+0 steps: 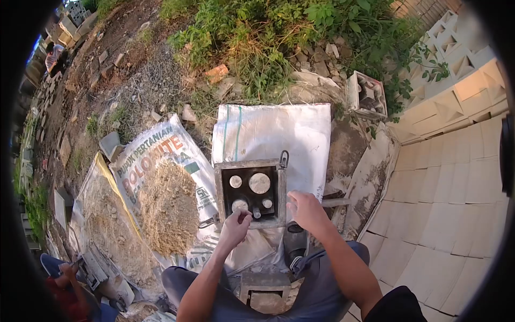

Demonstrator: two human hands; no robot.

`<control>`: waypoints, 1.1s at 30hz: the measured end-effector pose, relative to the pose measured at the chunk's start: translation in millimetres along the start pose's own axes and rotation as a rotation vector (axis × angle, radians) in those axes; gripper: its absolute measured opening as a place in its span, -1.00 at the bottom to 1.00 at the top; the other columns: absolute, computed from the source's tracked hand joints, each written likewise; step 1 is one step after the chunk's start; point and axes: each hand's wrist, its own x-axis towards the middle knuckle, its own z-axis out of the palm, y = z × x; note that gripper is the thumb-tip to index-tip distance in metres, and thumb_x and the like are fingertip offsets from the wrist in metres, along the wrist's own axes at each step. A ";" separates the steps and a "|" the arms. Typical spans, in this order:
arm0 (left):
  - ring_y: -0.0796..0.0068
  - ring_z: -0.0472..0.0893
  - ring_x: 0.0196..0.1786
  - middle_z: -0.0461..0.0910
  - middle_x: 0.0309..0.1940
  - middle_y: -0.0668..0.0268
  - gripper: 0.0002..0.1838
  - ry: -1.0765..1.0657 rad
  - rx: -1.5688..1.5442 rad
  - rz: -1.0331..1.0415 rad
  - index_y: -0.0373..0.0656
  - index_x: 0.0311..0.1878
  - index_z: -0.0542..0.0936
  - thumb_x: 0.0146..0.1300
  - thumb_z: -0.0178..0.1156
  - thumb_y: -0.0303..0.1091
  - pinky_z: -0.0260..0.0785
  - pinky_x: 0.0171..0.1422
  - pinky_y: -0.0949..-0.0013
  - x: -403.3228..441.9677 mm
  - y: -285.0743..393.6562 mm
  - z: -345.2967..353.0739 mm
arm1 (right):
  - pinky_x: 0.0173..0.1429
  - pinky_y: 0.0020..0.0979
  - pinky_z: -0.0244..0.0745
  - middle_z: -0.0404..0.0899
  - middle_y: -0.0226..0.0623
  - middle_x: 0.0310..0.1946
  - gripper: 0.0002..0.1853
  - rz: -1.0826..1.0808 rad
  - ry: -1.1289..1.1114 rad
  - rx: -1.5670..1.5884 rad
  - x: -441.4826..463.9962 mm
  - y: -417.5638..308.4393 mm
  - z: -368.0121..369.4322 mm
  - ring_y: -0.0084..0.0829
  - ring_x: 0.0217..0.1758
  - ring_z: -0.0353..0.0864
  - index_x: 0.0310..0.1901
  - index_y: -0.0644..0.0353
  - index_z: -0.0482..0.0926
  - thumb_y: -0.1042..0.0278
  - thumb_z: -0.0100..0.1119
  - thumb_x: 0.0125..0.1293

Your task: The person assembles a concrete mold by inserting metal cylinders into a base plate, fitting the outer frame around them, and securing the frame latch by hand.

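Note:
A square, grey, dust-coated mould frame [219, 188] lies on a white sack [306, 134] in front of me. Inside its dark cavity stand several round pegs of different sizes, among them a large pale disc-topped one [259, 183] and a small one [235, 181]. My left hand [236, 228] is over the near left part of the mould, thumb and fingers drawn together by a round peg [240, 205]; whatever they pinch is hidden. Beside the mould's right wall, my right hand [308, 212] has its fingers loosely bent and apart, with nothing visible in them.
A heap of sandy powder [169, 209] covers a printed sack [155, 142] on the left. Stacked pale blocks [429, 209] line the right. A small box mould [367, 95] stands at the back right. Another person [70, 284] sits at lower left; someone else [54, 58] is farther off.

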 end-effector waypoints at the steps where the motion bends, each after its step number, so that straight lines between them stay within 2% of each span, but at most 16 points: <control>1: 0.49 0.65 -0.23 0.67 -0.29 0.20 -0.73 0.004 -0.039 0.031 -0.29 -0.04 0.56 0.39 0.08 -0.27 0.50 -0.10 0.41 9.0 13.2 0.2 | -0.05 -0.17 0.50 0.61 0.06 -0.27 -0.72 -0.007 -0.001 0.047 6.7 -0.8 -5.9 0.02 -0.17 0.62 -0.05 0.34 0.54 0.48 0.25 0.20; 4: 0.48 0.67 -0.24 0.69 -0.29 0.21 -0.74 0.014 -0.110 0.088 -0.29 -0.05 0.57 0.37 0.10 -0.29 0.51 -0.09 0.40 26.9 17.9 -4.5 | -0.08 -0.22 0.53 0.64 0.07 -0.30 -0.69 0.028 -0.032 0.131 15.2 -6.7 -17.2 0.00 -0.19 0.67 -0.02 0.36 0.53 0.45 0.26 0.22; 7: 0.49 0.67 -0.24 0.69 -0.28 0.23 -0.76 0.127 -0.047 0.133 -0.27 -0.07 0.57 0.36 0.11 -0.30 0.51 -0.09 0.39 23.9 35.1 -12.2 | -0.09 -0.26 0.53 0.64 0.07 -0.31 -0.69 0.015 -0.019 0.056 15.8 -24.0 -24.5 0.00 -0.19 0.66 0.00 0.36 0.53 0.45 0.24 0.24; 10: 0.49 0.67 -0.24 0.69 -0.28 0.22 -0.76 0.148 -0.008 0.154 -0.27 -0.07 0.57 0.36 0.10 -0.30 0.50 -0.09 0.39 16.9 36.2 -16.3 | -0.05 -0.30 0.55 0.66 0.06 -0.27 -0.71 0.020 -0.142 0.057 12.4 -38.0 -21.2 -0.07 -0.15 0.69 0.00 0.37 0.53 0.50 0.21 0.25; 12: 0.49 0.67 -0.25 0.69 -0.30 0.22 -0.77 0.192 0.029 0.208 -0.28 -0.09 0.58 0.36 0.10 -0.31 0.50 -0.10 0.40 12.3 38.2 -17.5 | 0.00 -0.34 0.56 0.68 -0.01 -0.24 -0.74 -0.099 -0.108 0.217 12.8 -34.1 -8.6 -0.19 -0.09 0.71 -0.01 0.39 0.54 0.58 0.18 0.25; 15: 0.47 0.67 -0.28 0.69 -0.36 0.22 -0.80 0.246 -0.115 0.319 -0.29 -0.11 0.58 0.37 0.08 -0.35 0.50 -0.12 0.39 4.5 44.3 -16.4 | 0.03 -0.35 0.58 0.70 -0.06 -0.21 -0.75 -0.201 -0.054 0.219 10.6 -37.9 -4.8 -0.30 -0.08 0.73 -0.03 0.40 0.55 0.63 0.15 0.24; 19: 0.47 0.67 -0.30 0.69 -0.37 0.23 -0.80 0.306 -0.031 0.370 -0.29 -0.12 0.59 0.37 0.08 -0.37 0.50 -0.14 0.39 -2.1 43.3 -23.6 | 0.00 -0.36 0.58 0.70 -0.07 -0.20 -0.74 -0.344 0.057 0.201 11.1 -41.8 2.4 -0.30 -0.11 0.74 -0.02 0.39 0.54 0.66 0.14 0.23; 22: 0.49 0.66 -0.31 0.68 -0.38 0.24 -0.80 0.310 -0.057 0.431 -0.28 -0.12 0.60 0.37 0.07 -0.36 0.50 -0.15 0.40 -16.8 52.8 -25.3 | -0.10 -0.34 0.58 0.66 0.02 -0.25 -0.77 -0.324 -0.002 0.346 5.9 -51.1 -3.7 -0.19 -0.18 0.73 -0.07 0.39 0.57 0.65 0.10 0.23; 23: 0.51 0.66 -0.32 0.68 -0.38 0.24 -0.80 0.328 -0.009 0.464 -0.27 -0.12 0.60 0.37 0.08 -0.35 0.50 -0.18 0.40 -22.6 55.6 -26.0 | -0.12 -0.36 0.58 0.66 0.01 -0.27 -0.78 -0.404 0.061 0.317 4.1 -49.8 -2.0 -0.22 -0.20 0.73 -0.09 0.39 0.58 0.67 0.09 0.22; 26: 0.48 0.64 -0.45 0.65 -0.53 0.23 -0.71 0.324 0.010 0.483 -0.30 -0.21 0.59 0.42 0.07 -0.23 0.46 -0.28 0.34 -31.2 63.8 -35.2 | -0.16 -0.38 0.58 0.64 -0.06 -0.34 -0.83 -0.561 0.169 0.280 1.2 -66.5 -6.2 -0.26 -0.27 0.72 -0.18 0.39 0.61 0.69 0.12 0.20; 27: 0.38 0.61 -0.54 0.59 -0.62 0.16 -0.59 0.396 0.130 0.515 -0.32 -0.30 0.56 0.47 0.01 -0.12 0.43 -0.35 0.28 -37.6 68.5 -39.1 | -0.11 -0.39 0.58 0.67 -0.11 -0.31 -0.86 -0.533 0.199 0.275 -2.5 -75.1 -11.6 -0.31 -0.25 0.72 -0.18 0.38 0.61 0.65 0.16 0.22; 28: 0.38 0.61 -0.54 0.59 -0.62 0.16 -0.59 0.417 0.130 0.525 -0.32 -0.30 0.56 0.47 0.01 -0.12 0.43 -0.35 0.28 -37.7 69.6 -45.9 | -0.06 -0.41 0.57 0.69 -0.16 -0.27 -0.87 -0.500 0.230 0.269 -7.3 -81.0 -17.0 -0.37 -0.22 0.72 -0.18 0.36 0.62 0.61 0.20 0.23; 29: 0.34 0.60 -0.55 0.57 -0.63 0.14 -0.55 0.441 0.226 0.556 -0.32 -0.32 0.55 0.48 -0.02 -0.09 0.41 -0.37 0.25 -37.4 65.5 -54.0 | -0.15 -0.42 0.55 0.69 -0.21 -0.36 -0.90 -0.541 0.238 0.309 0.4 -70.6 -11.1 -0.39 -0.32 0.69 -0.21 0.32 0.63 0.52 0.21 0.26; 30: 0.29 0.59 -0.56 0.55 -0.64 0.11 -0.51 0.471 0.324 0.583 -0.33 -0.35 0.53 0.49 -0.05 -0.05 0.40 -0.39 0.22 -41.0 65.2 -60.0 | -0.15 -0.42 0.55 0.69 -0.21 -0.36 -0.90 -0.562 0.223 0.310 -3.7 -73.5 -19.3 -0.39 -0.32 0.69 -0.21 0.32 0.63 0.52 0.21 0.26; 32: 0.29 0.62 -0.49 0.57 -0.60 0.10 -0.59 0.498 0.260 0.653 -0.32 -0.30 0.53 0.47 -0.07 -0.14 0.43 -0.31 0.22 -62.3 76.3 -66.4 | -0.21 -0.34 0.56 0.68 -0.13 -0.41 -0.91 -0.239 -0.013 0.194 -9.5 -75.8 -41.5 -0.28 -0.34 0.71 -0.31 0.30 0.61 0.46 0.22 0.23; 33: 0.30 0.63 -0.46 0.59 -0.57 0.12 -0.64 0.493 0.184 0.653 -0.32 -0.27 0.53 0.45 -0.05 -0.17 0.45 -0.27 0.25 -57.3 67.3 -70.5 | -0.20 -0.34 0.56 0.69 -0.11 -0.41 -0.91 -0.354 0.069 0.117 -3.3 -63.3 -47.2 -0.25 -0.33 0.71 -0.32 0.27 0.63 0.45 0.19 0.22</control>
